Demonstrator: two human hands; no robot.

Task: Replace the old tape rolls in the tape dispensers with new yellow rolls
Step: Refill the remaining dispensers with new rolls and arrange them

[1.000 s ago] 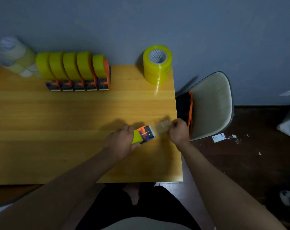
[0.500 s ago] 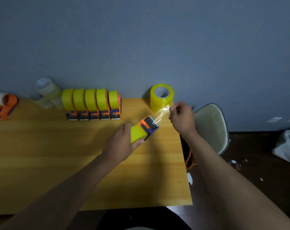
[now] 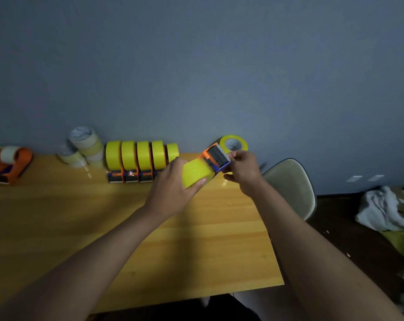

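Our left hand (image 3: 173, 191) wraps the yellow roll (image 3: 196, 172) in the dispenser (image 3: 216, 157), raised above the counter (image 3: 126, 228) — light, rigid plastic, we judge. Our right hand (image 3: 241, 170) pinches at its cutter end — sticky, flimsy tape likely.

Dim, soft-focus, wide-angle bowing at edges.

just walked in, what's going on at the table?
A person is reloading tape dispensers. The left hand grips a dispenser carrying a yellow roll, raised above the wooden table; the right hand pinches at its cutter end. Five loaded dispensers stand in a row by the wall, with a spare yellow roll behind.
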